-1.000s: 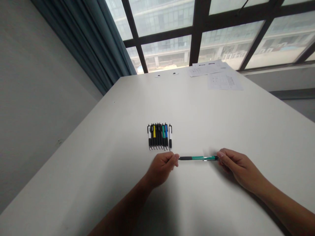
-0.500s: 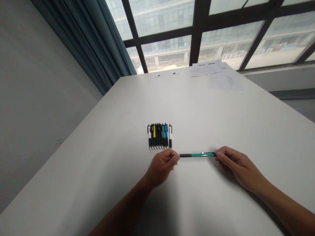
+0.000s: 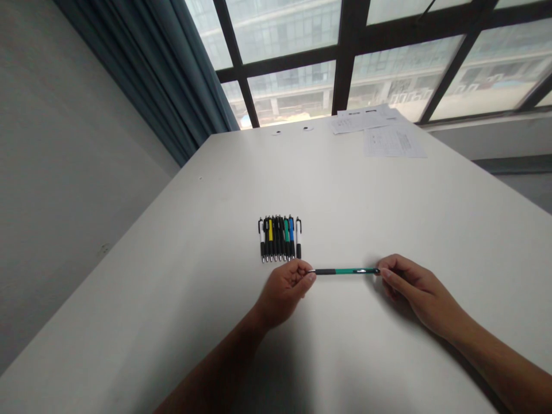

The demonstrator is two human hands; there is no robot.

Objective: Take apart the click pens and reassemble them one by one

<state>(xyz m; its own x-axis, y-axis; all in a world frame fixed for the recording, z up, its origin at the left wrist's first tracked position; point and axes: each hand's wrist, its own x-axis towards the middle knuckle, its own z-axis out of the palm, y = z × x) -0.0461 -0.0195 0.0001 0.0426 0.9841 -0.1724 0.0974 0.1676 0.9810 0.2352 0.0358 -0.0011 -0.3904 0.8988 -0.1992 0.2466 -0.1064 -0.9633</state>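
Observation:
A green pen (image 3: 345,271) with a black grip stretches sideways between my hands, a little above the white table. My left hand (image 3: 288,288) pinches its tip end. The opposite, clip end is held between the thumb and fingers of my right hand (image 3: 409,287). Just beyond my left hand lies a row of several pens, tips toward me: a yellow pen (image 3: 271,233), a green one (image 3: 286,231), a blue one (image 3: 292,231), black ones and white ones. The rightmost white pen (image 3: 299,234) sits slightly apart from the row.
The white table (image 3: 181,241) reaches to the window (image 3: 293,86). Printed papers (image 3: 394,140) overlap at its far right edge. Two small round holes (image 3: 307,129) are near the back edge. A blue-grey curtain (image 3: 172,75) hangs at the left beside a grey wall.
The green pen has been rolled about its long axis: its clip stood out on the far side and now faces up. Both hands stay nearly in place.

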